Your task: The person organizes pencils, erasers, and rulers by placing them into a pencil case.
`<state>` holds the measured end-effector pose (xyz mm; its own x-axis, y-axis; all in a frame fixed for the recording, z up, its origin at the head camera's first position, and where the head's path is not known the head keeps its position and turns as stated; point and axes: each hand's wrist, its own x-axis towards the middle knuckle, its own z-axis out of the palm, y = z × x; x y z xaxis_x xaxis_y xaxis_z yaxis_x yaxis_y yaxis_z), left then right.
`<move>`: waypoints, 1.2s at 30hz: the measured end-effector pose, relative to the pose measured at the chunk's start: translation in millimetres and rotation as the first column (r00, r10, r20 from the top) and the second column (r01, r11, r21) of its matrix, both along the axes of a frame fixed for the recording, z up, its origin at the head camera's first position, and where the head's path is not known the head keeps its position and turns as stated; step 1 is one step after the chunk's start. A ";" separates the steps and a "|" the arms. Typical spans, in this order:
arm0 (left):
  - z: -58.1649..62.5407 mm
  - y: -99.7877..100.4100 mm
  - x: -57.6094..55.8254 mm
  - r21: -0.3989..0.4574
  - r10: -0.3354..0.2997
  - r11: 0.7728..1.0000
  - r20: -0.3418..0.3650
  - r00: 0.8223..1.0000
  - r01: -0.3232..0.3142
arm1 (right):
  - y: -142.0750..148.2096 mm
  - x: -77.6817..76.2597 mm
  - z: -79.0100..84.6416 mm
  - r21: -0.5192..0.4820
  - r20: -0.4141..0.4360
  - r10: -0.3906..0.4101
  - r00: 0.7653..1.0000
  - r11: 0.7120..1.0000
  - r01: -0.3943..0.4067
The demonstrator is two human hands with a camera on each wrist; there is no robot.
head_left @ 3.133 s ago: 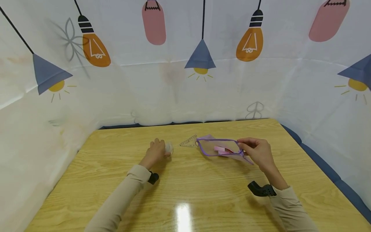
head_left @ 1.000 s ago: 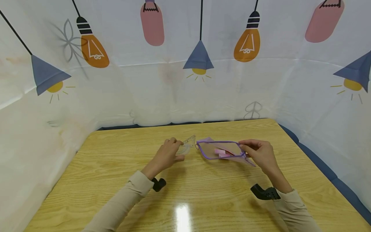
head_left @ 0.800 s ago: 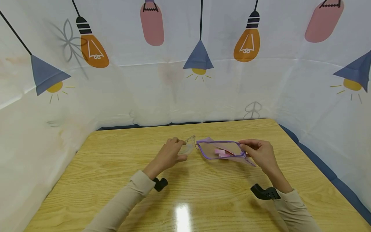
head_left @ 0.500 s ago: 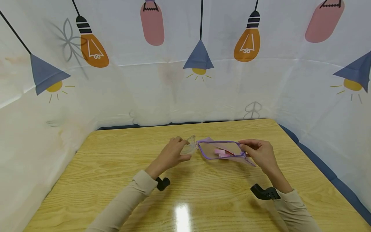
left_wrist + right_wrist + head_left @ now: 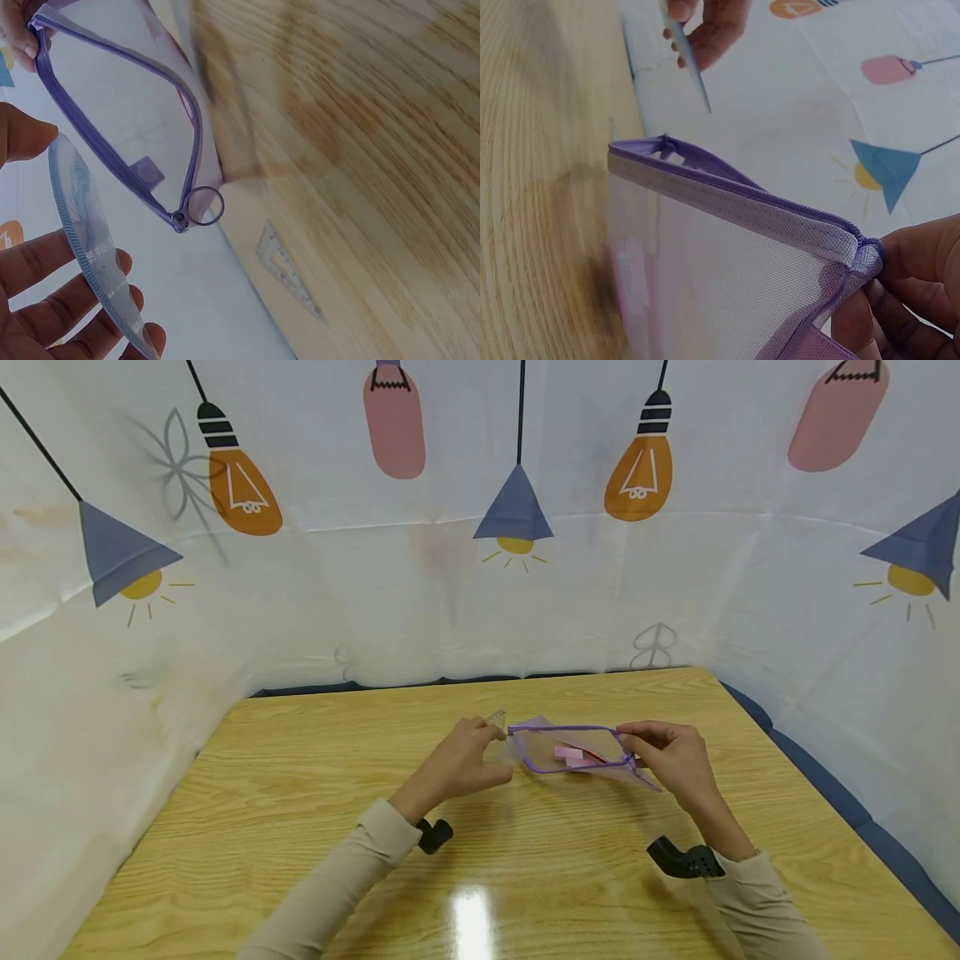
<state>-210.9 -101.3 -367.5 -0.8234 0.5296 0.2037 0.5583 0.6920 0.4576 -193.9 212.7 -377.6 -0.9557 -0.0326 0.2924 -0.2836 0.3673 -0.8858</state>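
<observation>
My left hand (image 5: 461, 762) holds a clear protractor (image 5: 94, 244) by its edges, thumb on one end and fingers along the other side. Its curved, marked rim shows in the left wrist view. Just to the right is a purple zip pouch (image 5: 727, 255) of see-through mesh, its mouth spread wide. The thumb and fingers of my right hand (image 5: 670, 758) pinch the pouch's right corner. Inside the pouch lie a pink block (image 5: 570, 753) and something red, partly hidden. The protractor is close to the pouch's left end; whether they touch I cannot tell.
A clear triangular set square (image 5: 289, 270) lies on the wooden table (image 5: 300, 793) behind my left hand. A ring (image 5: 205, 205) hangs at the zip's end. White cloth (image 5: 442, 610) printed with lamps and bulbs surrounds the table's back and sides.
My left hand has carried the protractor rightward, from the table's middle to the pouch's left end. My right hand keeps its grip on the pouch and has hardly moved.
</observation>
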 end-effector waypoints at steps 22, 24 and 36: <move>-6.7 21.4 -3.4 -0.101 -0.031 0.995 -0.132 0.991 0.017 | -0.9 2.3 -0.5 -0.007 -0.006 0.000 1.000 1.000 0.000; -6.5 23.8 -4.1 -0.107 -0.032 0.994 -0.123 0.992 0.019 | -0.9 2.6 -0.4 -0.007 -0.004 0.000 1.000 1.000 0.000; -9.9 34.7 -14.6 -0.103 -0.070 0.993 -0.051 0.996 0.064 | -2.2 0.4 1.7 0.013 -0.031 0.000 1.000 1.000 0.000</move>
<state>-225.4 -66.5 -377.4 -0.7746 0.6033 0.1898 0.6270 0.6934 0.3550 -193.5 210.4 -375.9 -0.9463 -0.0365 0.3212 -0.3106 0.3785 -0.8719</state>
